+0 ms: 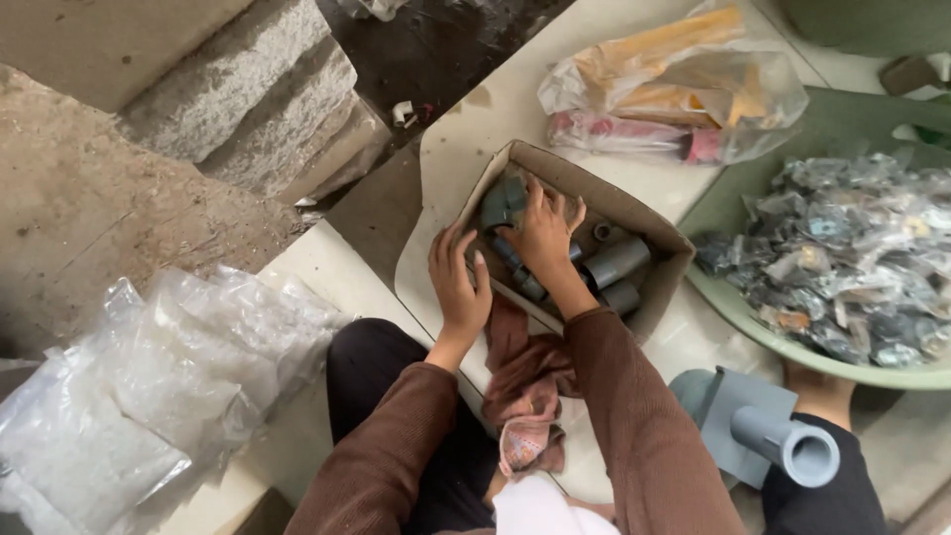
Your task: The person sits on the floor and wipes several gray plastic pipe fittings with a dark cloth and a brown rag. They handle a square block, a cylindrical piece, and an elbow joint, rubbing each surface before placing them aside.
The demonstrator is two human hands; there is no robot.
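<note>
Grey pipe (797,448) near knee; right hand (542,230) grip grasping fittings (616,262) in box (662,234); left hand (458,284) released on rim.

Brown cardboard box (634,213) holds grey pipe fittings (614,263); pale green basin (792,347); clear plastic bags (149,386); dusty pink cloth (525,386); brown sleeves (634,416).

Pipe fittings (614,263) in box (649,223), basin (792,337) right.

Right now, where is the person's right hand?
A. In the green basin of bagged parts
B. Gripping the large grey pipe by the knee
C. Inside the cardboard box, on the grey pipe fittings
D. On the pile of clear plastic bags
C: the right hand reaches into the cardboard box among grey pipe fittings, while the left hand rests at the box's near edge.
</note>
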